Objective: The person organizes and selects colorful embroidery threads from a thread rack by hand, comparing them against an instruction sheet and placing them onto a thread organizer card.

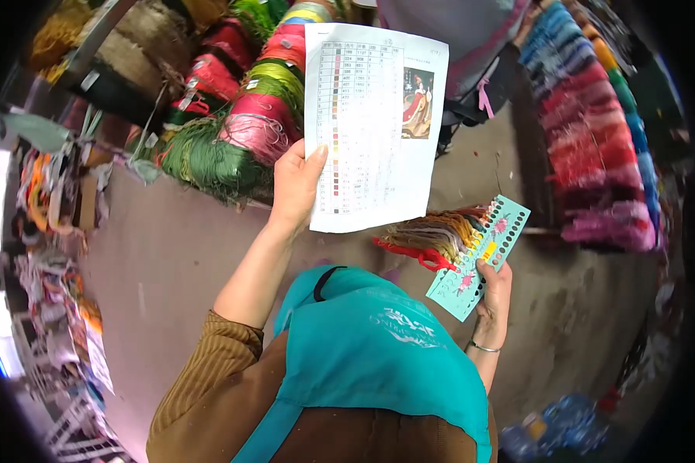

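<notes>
My left hand [300, 184] grips the left edge of a white paper sheet [371, 170], thumb on top. The sheet carries a printed table with small colour squares and a picture of a robed figure at its right. Lower and to the right, my right hand [496, 289] holds a turquoise card [455, 297] with holes along its edges and printed pink flowers. Bundles of thread [432, 235] in brown, grey, yellow and red hang from the card's left side. The fingers behind the card are partly hidden.
Thick thread skeins [262, 123] in green, pink and red hang at the upper left. More skeins [594, 139] in blue, red and pink hang at the right. Clear blue-tinted plastic [564, 424] lies at the lower right. Mixed materials [62, 309] line the left side.
</notes>
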`<state>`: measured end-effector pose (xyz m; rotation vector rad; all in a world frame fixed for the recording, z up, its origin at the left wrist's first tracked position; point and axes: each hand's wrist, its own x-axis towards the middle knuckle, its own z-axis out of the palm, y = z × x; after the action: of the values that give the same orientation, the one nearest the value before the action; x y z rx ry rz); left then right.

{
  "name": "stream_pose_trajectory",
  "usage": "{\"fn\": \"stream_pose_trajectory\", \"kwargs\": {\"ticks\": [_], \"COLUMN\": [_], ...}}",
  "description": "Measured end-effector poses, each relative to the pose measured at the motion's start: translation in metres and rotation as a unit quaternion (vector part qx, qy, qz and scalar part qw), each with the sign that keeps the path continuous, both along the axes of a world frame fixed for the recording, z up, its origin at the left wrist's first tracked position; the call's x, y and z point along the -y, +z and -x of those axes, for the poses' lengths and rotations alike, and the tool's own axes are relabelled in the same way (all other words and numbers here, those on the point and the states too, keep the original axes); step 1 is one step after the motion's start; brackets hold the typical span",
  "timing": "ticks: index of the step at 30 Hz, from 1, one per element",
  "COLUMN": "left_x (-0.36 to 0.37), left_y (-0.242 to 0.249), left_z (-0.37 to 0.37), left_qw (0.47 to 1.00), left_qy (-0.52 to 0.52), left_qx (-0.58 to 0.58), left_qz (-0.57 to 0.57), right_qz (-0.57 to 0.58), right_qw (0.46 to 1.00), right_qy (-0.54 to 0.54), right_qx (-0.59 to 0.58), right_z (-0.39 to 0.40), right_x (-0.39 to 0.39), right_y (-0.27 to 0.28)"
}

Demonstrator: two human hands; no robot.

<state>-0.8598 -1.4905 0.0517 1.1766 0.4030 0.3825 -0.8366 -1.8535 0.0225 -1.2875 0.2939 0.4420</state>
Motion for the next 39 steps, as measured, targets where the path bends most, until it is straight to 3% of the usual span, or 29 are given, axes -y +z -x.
{"fn": "stream_pose_trajectory", "kwargs": {"ticks": [9, 15, 21, 27, 39], "left_x": [0.045, 0.089, 0.118, 0.134, 0.135], "left_y": [0.021, 0.046, 0.033, 0.013, -0.03], "left_z": [0.024, 0.041, 0.048, 0.04, 0.029], "left_qw": [0.986, 0.972, 0.96, 0.946, 0.927], "left_qy": [0.163, 0.227, 0.269, 0.312, 0.366], "left_qx": [-0.002, 0.008, 0.017, 0.044, 0.065], "left_qz": [-0.045, -0.067, -0.078, -0.079, -0.051], "right_qz": [-0.04, -0.058, -0.059, -0.043, -0.108], "right_qw": [0.976, 0.952, 0.922, 0.894, 0.892], "right_qy": [0.214, 0.298, 0.374, 0.433, 0.408], "right_qx": [0.012, 0.034, 0.079, 0.104, 0.164], "right_z": [-0.085, -0.115, -0.133, -0.165, -0.226], "right_x": [0.016, 0.051, 0.083, 0.091, 0.075], "right_y": [0.0, 0.038, 0.045, 0.058, 0.093]}}
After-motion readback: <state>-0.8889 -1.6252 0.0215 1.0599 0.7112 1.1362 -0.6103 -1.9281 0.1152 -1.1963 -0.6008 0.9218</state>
